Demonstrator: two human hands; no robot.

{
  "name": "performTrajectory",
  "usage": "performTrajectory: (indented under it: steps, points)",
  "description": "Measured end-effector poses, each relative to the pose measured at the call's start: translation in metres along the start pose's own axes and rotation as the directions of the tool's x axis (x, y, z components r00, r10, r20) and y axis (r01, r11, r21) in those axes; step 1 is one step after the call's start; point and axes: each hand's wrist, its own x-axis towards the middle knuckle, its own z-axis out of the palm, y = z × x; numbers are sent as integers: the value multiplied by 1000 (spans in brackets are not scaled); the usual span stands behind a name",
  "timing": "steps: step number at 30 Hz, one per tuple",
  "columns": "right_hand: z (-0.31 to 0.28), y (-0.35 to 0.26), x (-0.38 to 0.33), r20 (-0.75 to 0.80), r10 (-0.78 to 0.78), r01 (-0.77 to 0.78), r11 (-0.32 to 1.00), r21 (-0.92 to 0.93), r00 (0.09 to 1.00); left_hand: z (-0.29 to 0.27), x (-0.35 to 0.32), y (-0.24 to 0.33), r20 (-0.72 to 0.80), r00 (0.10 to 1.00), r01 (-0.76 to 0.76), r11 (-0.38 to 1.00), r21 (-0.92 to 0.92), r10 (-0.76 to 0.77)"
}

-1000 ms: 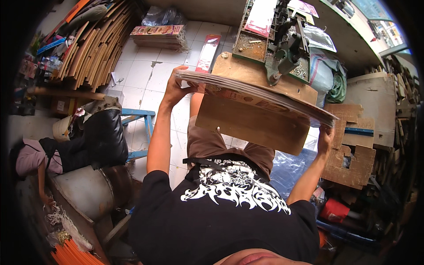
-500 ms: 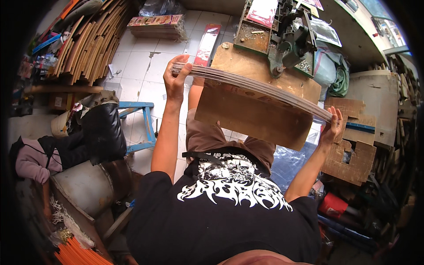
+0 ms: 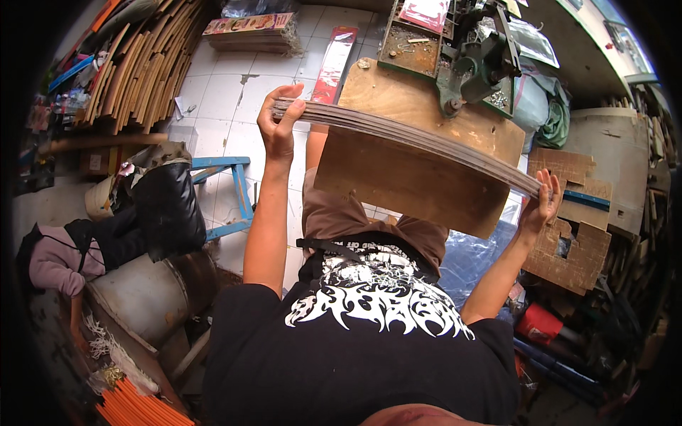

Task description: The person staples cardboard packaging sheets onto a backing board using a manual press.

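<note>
A stack of several long, thin printed boards is held up edge-on between my two hands, over a plain wooden work surface. My left hand grips the far-left end, with the thumb over the edge and the fingers behind. At the other end my right hand holds the stack, its fingertips pointing up. The layered edges face me, and the boards' faces are mostly hidden. Just beyond the stack, a dark green metal hand press stands on the work surface.
Beside the press sits a compartmented tray of small metal bits. A red-and-white strip lies on the tiled floor, near a bundle of printed boards. A blue frame stands left; cut cardboard lies right. Another person is at far left.
The stack has tipped so that its printed underside no longer shows. Both hands keep their hold at the two ends, and the view has shifted slightly.
</note>
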Motion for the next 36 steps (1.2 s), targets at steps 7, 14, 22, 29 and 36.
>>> performTrajectory:
  steps: [7,14,22,29,36]
  points:
    - [3,-1,1,-45,-10,12,999,40,999,0,4,-2,-2,1000,-21,1000,15,21]
    - [-4,5,3,-26,-37,37,999,27,999,0,4,0,-10,999,-31,999,15,31]
    - [2,0,4,-104,-43,49,997,55,994,3,6,-9,16,996,-89,994,61,88]
    - [13,7,1,-202,30,-25,999,26,979,-5,3,-16,-61,994,-81,994,79,86]
    - [0,4,-9,-151,54,-49,998,38,987,8,2,-11,-172,985,28,998,52,-19]
